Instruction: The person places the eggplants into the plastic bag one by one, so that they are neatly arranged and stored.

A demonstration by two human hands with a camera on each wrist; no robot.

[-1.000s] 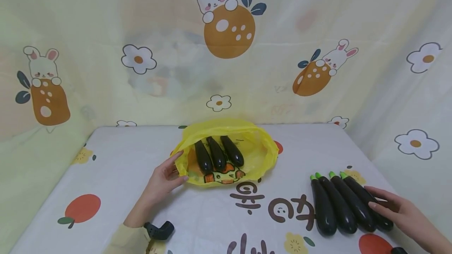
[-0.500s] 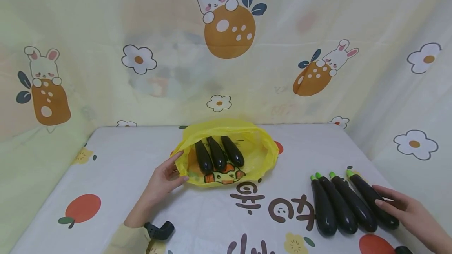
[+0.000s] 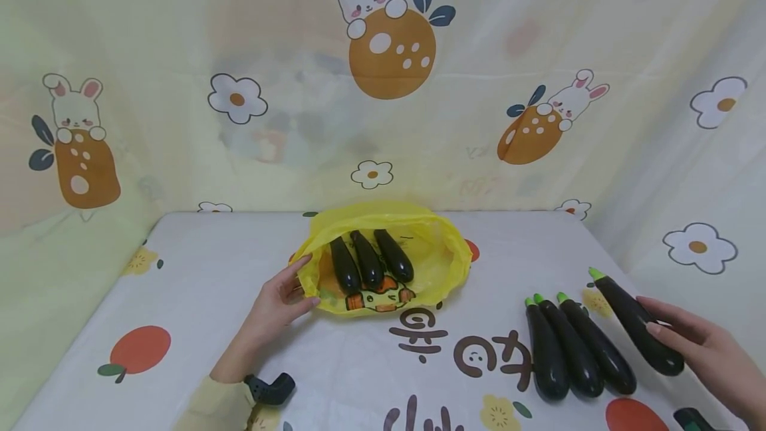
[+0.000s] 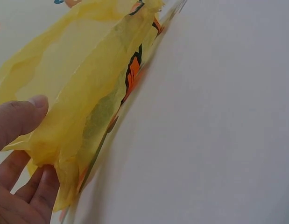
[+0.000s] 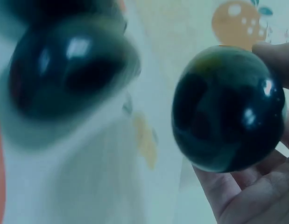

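Right grip (image 3: 709, 348) is holding one eggplant (image 3: 636, 323) above the desk (image 3: 215, 271), beside three others (image 3: 565, 348); left grip (image 3: 278, 298) is pinching the yellow bag (image 3: 439, 265). The pick-up is apparently proceeding; the next move is probably requiring a carry into the bag's mouth.

Black eggplants (image 3: 634, 320), green tips (image 3: 596, 273), yellow printed bag (image 3: 439, 271), white floral tablecloth (image 3: 227, 271), rabbit-patterned backdrop (image 3: 293, 25)

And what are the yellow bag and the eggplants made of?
The bag looks like thin, slightly shiny plastic: it's crinkly and partly see-through. The eggplants have smooth, glossy, dark skins with bright shiny spots. They could be real vegetables or plastic pretend ones; the shine alone doesn't tell.
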